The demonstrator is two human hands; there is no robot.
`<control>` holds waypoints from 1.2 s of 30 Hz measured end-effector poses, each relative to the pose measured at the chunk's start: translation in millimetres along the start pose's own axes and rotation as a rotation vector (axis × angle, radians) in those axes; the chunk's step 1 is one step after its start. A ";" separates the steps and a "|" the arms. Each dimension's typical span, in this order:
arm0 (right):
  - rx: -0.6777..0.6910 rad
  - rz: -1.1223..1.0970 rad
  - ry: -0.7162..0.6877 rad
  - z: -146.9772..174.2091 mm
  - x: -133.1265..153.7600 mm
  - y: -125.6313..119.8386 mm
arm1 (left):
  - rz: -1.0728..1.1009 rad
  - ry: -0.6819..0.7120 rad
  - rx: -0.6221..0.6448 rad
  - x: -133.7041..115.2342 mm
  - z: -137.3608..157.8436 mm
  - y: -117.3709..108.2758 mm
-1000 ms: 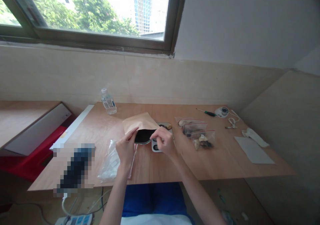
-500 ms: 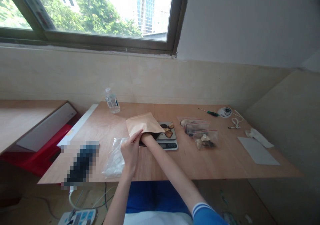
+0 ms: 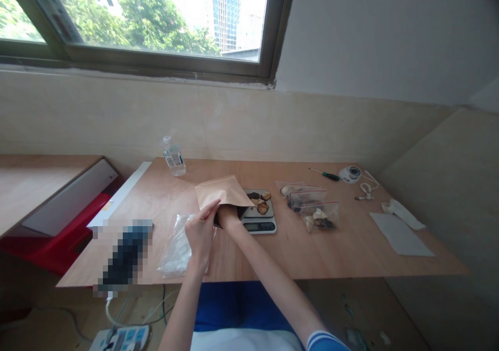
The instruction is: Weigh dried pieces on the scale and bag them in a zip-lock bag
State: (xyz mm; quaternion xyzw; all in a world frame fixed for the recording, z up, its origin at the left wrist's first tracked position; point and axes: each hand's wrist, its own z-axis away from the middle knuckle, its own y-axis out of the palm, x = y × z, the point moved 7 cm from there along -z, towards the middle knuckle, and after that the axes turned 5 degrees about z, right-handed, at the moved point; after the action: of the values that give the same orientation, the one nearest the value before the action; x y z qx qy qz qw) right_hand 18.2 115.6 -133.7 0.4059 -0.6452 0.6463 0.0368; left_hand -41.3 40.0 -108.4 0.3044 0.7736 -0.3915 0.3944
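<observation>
A brown paper bag (image 3: 224, 189) is tilted with its mouth toward me. My left hand (image 3: 201, 231) pinches the bag's edge at the left of the opening. Inside the mouth is my right hand (image 3: 227, 217); its fingers are hidden by the paper, so what they hold does not show. Just right of the bag, a white kitchen scale (image 3: 265, 226) carries several brown dried slices (image 3: 263, 205), partly covered by the bag. Beneath my left hand lies a stack of clear plastic bags (image 3: 175, 252).
Several filled zip bags (image 3: 319, 218) lie right of the scale. Farther right are a green screwdriver (image 3: 330, 176), a white dome camera (image 3: 350, 174) with its cable, and a white sheet (image 3: 401, 236). A water bottle (image 3: 174, 157) stands at the back left; a blurred dark object (image 3: 127, 257) lies at the front left.
My right hand has drawn back slightly, so more of its back shows at the bag's mouth. My left hand keeps its pinch on the bag.
</observation>
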 end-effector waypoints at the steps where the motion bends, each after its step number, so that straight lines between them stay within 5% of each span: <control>1: -0.002 0.027 0.039 -0.2 -2.1 -1.8 | -0.006 0.006 0.001 -0.1 -0.2 -0.1; 8: 0.002 0.168 0.191 26.4 -0.1 -30.5 | 0.010 0.031 -0.030 1.7 -5.2 -5.4; 13: 0.013 0.180 0.120 62.8 15.9 -48.5 | 0.033 -0.003 -0.031 3.9 -7.4 -6.4; 18: -0.206 -0.278 0.027 92.1 18.3 -91.4 | 0.020 -0.015 -0.030 4.4 -7.8 -5.9; 24: -0.400 -0.703 0.248 119.7 -58.1 -119.2 | 0.028 -0.020 -0.084 2.5 -10.7 -12.3; 29: -0.407 -0.735 0.369 120.3 -117.9 -97.2 | 0.014 -0.029 -0.090 2.6 -12.2 -13.8; 36: -0.336 -0.712 0.375 101.7 -144.0 -47.9 | 0.018 -0.017 -0.082 4.1 -11.9 -15.1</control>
State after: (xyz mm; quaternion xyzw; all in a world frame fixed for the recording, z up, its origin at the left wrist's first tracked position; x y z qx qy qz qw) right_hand 190.2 104.3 -194.0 0.4670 -0.5433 0.5417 0.4397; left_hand -59.6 43.0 -101.7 0.2917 0.7829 -0.3585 0.4165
